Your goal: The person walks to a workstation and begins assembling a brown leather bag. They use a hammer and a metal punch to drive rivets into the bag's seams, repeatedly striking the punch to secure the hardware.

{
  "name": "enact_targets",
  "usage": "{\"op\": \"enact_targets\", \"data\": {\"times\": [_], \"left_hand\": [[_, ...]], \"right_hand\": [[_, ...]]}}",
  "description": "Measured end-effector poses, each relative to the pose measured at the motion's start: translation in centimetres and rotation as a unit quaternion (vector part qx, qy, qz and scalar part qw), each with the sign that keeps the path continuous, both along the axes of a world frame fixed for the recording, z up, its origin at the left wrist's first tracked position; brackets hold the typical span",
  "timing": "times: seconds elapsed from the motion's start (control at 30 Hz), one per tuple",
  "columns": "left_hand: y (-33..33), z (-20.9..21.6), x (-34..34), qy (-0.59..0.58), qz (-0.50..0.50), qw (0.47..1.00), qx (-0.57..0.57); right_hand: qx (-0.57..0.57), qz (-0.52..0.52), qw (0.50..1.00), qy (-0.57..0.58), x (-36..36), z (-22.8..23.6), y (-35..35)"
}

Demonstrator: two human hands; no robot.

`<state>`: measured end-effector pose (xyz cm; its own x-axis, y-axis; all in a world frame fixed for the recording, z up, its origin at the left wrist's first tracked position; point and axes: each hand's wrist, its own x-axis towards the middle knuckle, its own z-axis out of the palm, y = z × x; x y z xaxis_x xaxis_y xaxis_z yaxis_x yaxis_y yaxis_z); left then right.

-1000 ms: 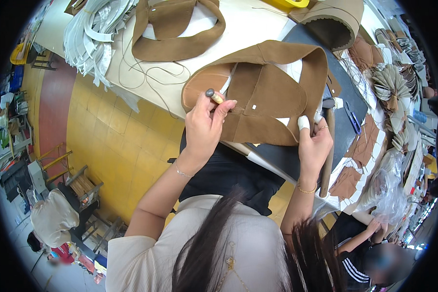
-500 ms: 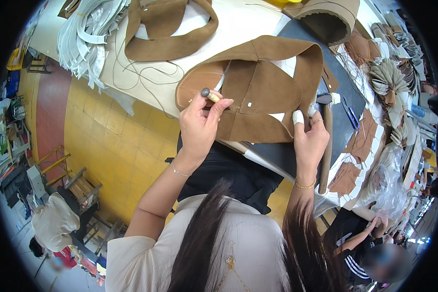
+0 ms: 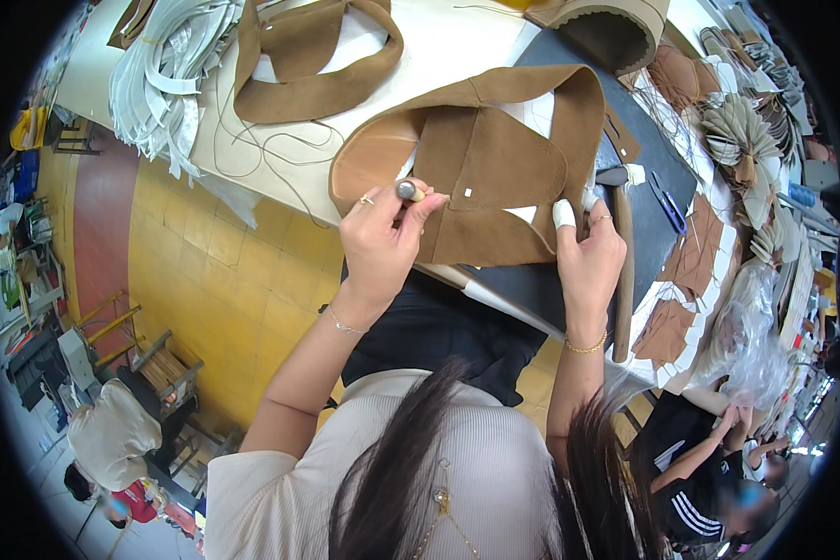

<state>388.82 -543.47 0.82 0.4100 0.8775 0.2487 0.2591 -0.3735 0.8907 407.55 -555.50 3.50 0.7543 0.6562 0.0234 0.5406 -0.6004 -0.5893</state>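
Note:
A brown suede piece (image 3: 513,159), sewn into a loop with cut-out gaps, lies over the table's front edge. My left hand (image 3: 381,233) is closed round a short hand tool (image 3: 408,190) with a pale handle and a grey rounded end. It is held against the suede near a seam; its working tip is hidden by the fingers. My right hand (image 3: 590,257) pinches the suede's right edge. White covers wrap the thumb and a fingertip of that hand. Beside it lie a wooden-handled hammer (image 3: 623,280) and blue scissors (image 3: 668,203).
A similar brown suede piece (image 3: 322,56) lies farther back, with loose cord (image 3: 275,154) near it. White strips (image 3: 163,84) hang over the table's left corner. Brown pieces (image 3: 695,252) and clear plastic (image 3: 756,327) are at the right. Other people sit at lower left and lower right.
The tool's grey end has tipped toward me, and my left fingers have turned with it. The suede piece sits slightly farther left in view. My right hand keeps its pinch.

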Motion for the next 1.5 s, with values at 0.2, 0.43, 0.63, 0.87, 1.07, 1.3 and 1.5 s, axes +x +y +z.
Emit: {"op": "enact_targets", "data": {"times": [0.2, 0.43, 0.63, 0.87, 1.07, 1.3, 1.5], "left_hand": [[0.5, 0.5, 0.0, 0.077, -0.024, 0.985, 0.151], [0.6, 0.8, 0.3, 0.072, -0.036, 0.994, 0.079], [0.5, 0.7, 0.3, 0.107, -0.024, 0.984, 0.138], [0.4, 0.8, 0.1, 0.100, -0.016, 0.971, 0.217], [0.3, 0.7, 0.2, 0.068, -0.015, 0.976, 0.204], [0.2, 0.7, 0.3, 0.050, -0.010, 0.979, 0.199], [0.5, 0.6, 0.1, 0.029, -0.013, 0.980, 0.195]], "right_hand": [[0.005, 0.017, 0.983, -0.181, 2.9, 2.7, -3.3], [-0.147, 0.063, 0.966, -0.202, 5.0, 0.6, -6.5], [0.011, -0.052, 0.999, -0.006, 3.5, 6.6, -4.7], [0.202, 0.285, 0.928, -0.131, -3.5, 7.3, -1.3], [0.026, 0.364, 0.917, -0.160, -2.5, 13.4, 0.6], [0.229, 0.264, 0.927, -0.139, -2.9, 14.1, -0.3], [-0.128, 0.397, 0.893, -0.168, -3.0, 13.2, -0.3]]}}
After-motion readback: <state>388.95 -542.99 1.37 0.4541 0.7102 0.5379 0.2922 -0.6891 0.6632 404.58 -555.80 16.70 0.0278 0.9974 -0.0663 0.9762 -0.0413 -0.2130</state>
